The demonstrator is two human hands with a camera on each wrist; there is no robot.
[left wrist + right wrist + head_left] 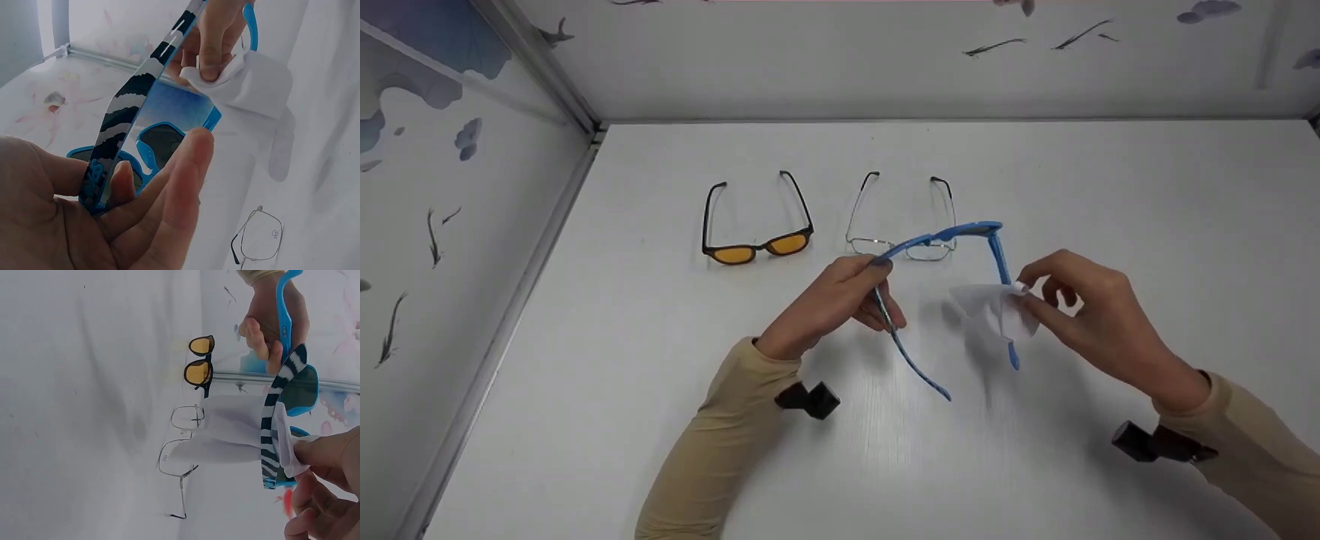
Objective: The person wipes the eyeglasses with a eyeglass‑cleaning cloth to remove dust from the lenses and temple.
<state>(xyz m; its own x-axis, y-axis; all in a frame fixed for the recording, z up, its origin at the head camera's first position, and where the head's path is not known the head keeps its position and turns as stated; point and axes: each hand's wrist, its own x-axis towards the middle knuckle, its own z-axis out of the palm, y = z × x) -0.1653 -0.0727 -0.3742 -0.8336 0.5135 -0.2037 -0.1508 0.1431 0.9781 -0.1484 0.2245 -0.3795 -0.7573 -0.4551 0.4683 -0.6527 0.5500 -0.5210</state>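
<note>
My left hand [840,296] grips blue-framed sunglasses [975,229] at one front corner, thumb on top, holding them above the table with both arms unfolded. Zebra stripes run along the outside of the temple arm [124,112] in the left wrist view, and the lenses [160,143] are dark. Between thumb and fingers, my right hand [1095,315] pinches a thin white cloth [994,307]. It is folded around the far temple arm, whose blue tip [1014,356] sticks out below. In the right wrist view the cloth [233,424] hangs over both sides of that striped arm.
Black-framed glasses with orange lenses [735,256] lie on the white table [607,360], arms unfolded toward the back. To their right lie silver wire-rimmed glasses [928,253], partly overlapped by the blue frame. Patterned white walls [810,67] stand behind and at left.
</note>
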